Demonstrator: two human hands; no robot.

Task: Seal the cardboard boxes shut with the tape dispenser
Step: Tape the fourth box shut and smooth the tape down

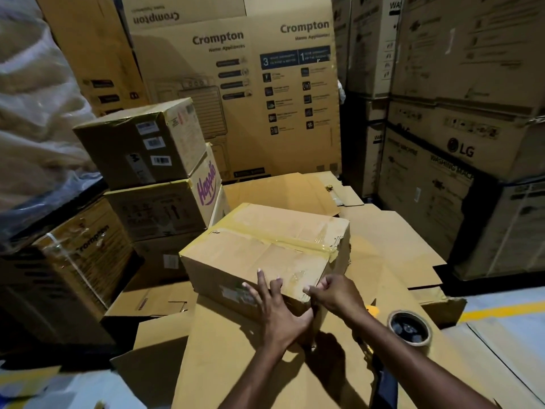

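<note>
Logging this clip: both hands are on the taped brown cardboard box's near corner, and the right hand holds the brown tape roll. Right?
No. The head view shows the brown tape roll lying unheld on flattened cardboard; the left hand and right hand are on the near corner of the taped brown cardboard box.

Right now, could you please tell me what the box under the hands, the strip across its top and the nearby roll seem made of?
Box: brown cardboard, matte, creased and torn at a corner. Strip: likely clear plastic tape, glossy and wrinkled. Roll: seemingly brownish tape with a shiny side; core unclear.
</note>
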